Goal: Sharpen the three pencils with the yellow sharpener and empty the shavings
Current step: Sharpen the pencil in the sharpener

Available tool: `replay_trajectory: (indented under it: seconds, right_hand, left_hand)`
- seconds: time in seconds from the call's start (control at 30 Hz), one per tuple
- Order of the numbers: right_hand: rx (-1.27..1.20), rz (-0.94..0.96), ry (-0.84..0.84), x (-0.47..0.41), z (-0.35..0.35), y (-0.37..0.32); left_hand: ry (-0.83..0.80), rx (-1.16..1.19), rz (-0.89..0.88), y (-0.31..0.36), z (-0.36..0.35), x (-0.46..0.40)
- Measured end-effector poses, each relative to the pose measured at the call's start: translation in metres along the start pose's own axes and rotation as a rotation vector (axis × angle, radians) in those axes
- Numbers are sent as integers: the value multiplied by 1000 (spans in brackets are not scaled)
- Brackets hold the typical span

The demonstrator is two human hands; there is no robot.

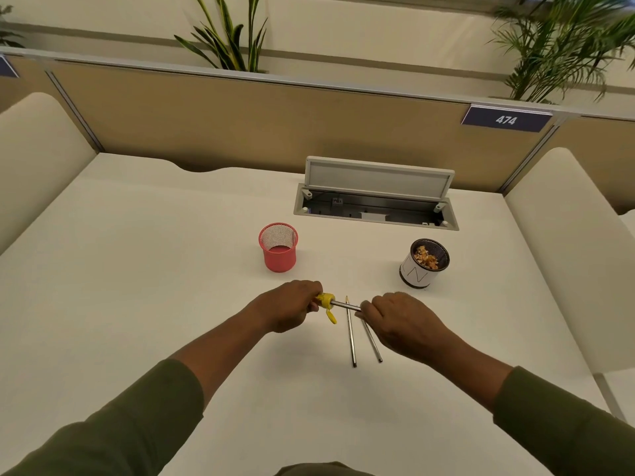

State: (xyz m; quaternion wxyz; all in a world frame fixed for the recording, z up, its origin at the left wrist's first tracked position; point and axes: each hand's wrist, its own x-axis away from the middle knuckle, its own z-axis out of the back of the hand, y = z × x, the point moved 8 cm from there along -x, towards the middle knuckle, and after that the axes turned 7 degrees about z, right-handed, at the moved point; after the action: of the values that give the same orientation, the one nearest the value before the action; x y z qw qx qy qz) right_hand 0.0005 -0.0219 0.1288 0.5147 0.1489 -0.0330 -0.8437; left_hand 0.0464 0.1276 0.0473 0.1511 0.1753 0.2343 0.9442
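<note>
- Two olive-green sleeves [144,424] are seen closest in, reaching forward over the white desk [137,269].
- The left hand [288,305] is curled tight: the yellow sharpener [325,299] is gripped at its near-left end, with the fingers wrapped round so that only the sharpener's right part is left showing.
- A small yellow flap [332,317] is seen hanging down from the sharpener's underside.
- A grey pencil [345,305] is lodged in the sharpener's mouth and is held level between the two hands, clear above the desk.
- The right hand [402,324] is closed on the pencil's other end; the fingertips [364,309] are pinched narrowly round the shaft, knuckles up. How the thumb lies cannot be told, as it is hidden under the hand.
- Two more pencils are left on the desk under the hands: one [350,333] with its sharpened tip pointing away, passing beneath the held pencil, and a second [371,340] angled just beside it, its far end hidden by the right hand.
- Further back, a red mesh cup [278,250] is stood to the left.
- A dark-rimmed white pot [417,274] is stood to the right, with wood shavings [426,257] piled inside it.
- Behind both, a cable hatch [376,204] is set in the desk with its lid raised.
</note>
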Motion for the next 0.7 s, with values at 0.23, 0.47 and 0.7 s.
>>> replay_trajectory:
  seconds: [0.23,0.47,0.7]
  right_hand:
    - [-1424,-1326,-23,35,-58,7]
    - [-1212,-1062,-194,24,-51,5]
    - [-69,-50,-43,4,-5,-2]
  left_hand:
    - [66,-34,-3,-3,0,3]
    - [40,-32,0,-9,-2,1]
    - [18,-21,-38,-8,1,3]
